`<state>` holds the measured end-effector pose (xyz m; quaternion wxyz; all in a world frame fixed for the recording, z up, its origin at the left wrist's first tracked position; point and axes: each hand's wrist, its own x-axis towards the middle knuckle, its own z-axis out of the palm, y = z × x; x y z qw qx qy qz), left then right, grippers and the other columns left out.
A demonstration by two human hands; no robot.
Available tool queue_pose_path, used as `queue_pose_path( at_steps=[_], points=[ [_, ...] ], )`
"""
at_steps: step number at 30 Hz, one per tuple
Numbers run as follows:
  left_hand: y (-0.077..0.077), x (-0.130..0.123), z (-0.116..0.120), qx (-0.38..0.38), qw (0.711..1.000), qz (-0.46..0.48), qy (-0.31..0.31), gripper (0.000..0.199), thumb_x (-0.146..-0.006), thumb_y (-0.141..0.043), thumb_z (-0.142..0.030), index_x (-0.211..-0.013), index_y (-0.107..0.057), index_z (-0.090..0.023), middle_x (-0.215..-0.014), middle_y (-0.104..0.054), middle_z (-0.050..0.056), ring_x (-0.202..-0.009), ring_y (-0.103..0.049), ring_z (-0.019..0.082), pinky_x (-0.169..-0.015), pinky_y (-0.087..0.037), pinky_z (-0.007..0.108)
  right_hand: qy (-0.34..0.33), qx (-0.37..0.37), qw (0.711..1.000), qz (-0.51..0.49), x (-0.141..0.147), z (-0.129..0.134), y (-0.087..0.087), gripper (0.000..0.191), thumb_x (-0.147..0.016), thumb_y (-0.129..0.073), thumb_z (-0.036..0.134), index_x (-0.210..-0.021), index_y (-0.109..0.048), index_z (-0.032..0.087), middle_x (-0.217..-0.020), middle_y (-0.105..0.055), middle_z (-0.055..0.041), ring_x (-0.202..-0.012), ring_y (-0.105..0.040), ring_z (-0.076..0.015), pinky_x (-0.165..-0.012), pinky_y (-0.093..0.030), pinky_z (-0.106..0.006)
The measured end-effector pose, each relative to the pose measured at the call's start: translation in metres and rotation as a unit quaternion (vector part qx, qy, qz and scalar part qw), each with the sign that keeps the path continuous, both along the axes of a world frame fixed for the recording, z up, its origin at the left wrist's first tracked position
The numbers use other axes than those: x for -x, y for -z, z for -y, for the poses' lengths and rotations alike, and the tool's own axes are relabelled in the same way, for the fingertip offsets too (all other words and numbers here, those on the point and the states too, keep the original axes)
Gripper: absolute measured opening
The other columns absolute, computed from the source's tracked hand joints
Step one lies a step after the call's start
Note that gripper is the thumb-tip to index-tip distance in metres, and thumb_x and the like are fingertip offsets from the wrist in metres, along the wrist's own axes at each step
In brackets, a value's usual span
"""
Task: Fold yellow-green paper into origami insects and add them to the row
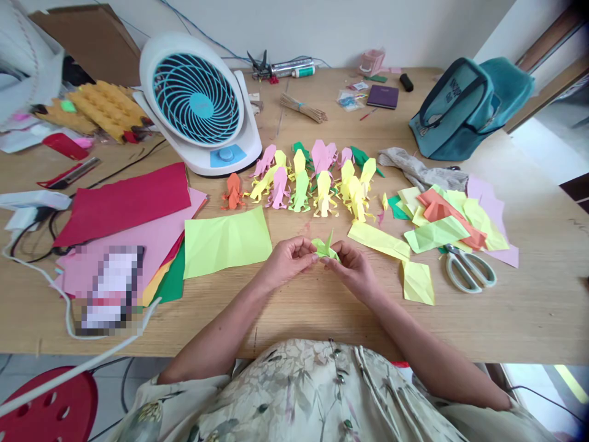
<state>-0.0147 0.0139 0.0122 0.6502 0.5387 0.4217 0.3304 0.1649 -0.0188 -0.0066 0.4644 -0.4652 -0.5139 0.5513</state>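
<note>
Between my fingertips, just above the table's middle, is a small light-green folded paper piece (326, 247) with one point standing up. My left hand (291, 259) pinches its left side and my right hand (353, 267) pinches its right side. Beyond the hands several finished paper frogs stand in rows, among them a yellow paper frog (324, 195), a pink paper frog (278, 189) and an orange paper frog (234, 191). A flat light-green sheet (228, 242) lies left of my left hand. Right of my right hand are a yellow paper strip (379, 240) and a creased yellow square (418, 283).
A white fan (197, 98) stands behind the frogs. Scissors (469, 269) lie by a pile of paper scraps (453, 215) at right, below a teal backpack (464, 110). Red paper (129, 205), coloured sheets, a phone (113, 287) and a white cable are at left.
</note>
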Motion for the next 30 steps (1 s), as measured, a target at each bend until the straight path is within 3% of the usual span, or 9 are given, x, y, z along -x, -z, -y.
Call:
queue_pose_path(
  at_steps=[7, 17, 24, 30],
  points=[
    [0.001, -0.001, 0.002, 0.002, 1.000, 0.007, -0.015, 0.036, -0.071, -0.078, -0.044, -0.081, -0.061, -0.014, -0.061, -0.056, -0.004, -0.048, -0.049, 0.007, -0.046, -0.041, 0.020, 0.015, -0.030, 0.999, 0.029, 0.000, 0.001, 0.006, 0.032, -0.079, -0.073, 0.050, -0.079, -0.057, 0.023, -0.071, -0.055, 0.0006, -0.066, -0.051, -0.0155, -0.062, -0.039, -0.029],
    [-0.006, 0.006, 0.001, -0.131, 0.984, -0.123, 0.006, 0.021, -0.078, -0.068, -0.034, -0.073, -0.063, -0.014, -0.061, -0.055, -0.003, -0.053, -0.043, 0.008, -0.049, -0.031, 0.020, -0.040, 0.079, 0.994, -0.058, 0.001, -0.002, -0.002, 0.039, -0.070, -0.079, 0.054, -0.075, -0.059, 0.021, -0.062, -0.060, 0.0022, -0.059, -0.052, -0.0129, -0.061, -0.040, -0.028],
    [-0.007, 0.004, 0.005, -0.181, 0.968, -0.175, -0.002, 0.016, -0.077, -0.064, -0.024, -0.065, -0.057, -0.016, -0.056, -0.050, -0.006, -0.050, -0.039, 0.007, -0.048, -0.029, 0.020, -0.060, 0.089, 0.993, -0.041, 0.000, -0.003, -0.001, 0.042, -0.067, -0.080, 0.056, -0.075, -0.057, 0.021, -0.063, -0.060, 0.0024, -0.059, -0.052, -0.0131, -0.060, -0.041, -0.027],
    [-0.012, 0.006, 0.005, -0.283, 0.931, -0.223, 0.052, 0.023, -0.084, -0.060, -0.021, -0.062, -0.052, -0.017, -0.063, -0.051, -0.003, -0.058, -0.045, 0.010, -0.056, -0.032, 0.022, -0.059, 0.055, 0.997, 0.011, 0.000, -0.001, -0.003, 0.041, -0.076, -0.072, 0.059, -0.075, -0.056, 0.021, -0.065, -0.059, 0.0004, -0.062, -0.052, -0.0147, -0.060, -0.039, -0.028]
  ],
)
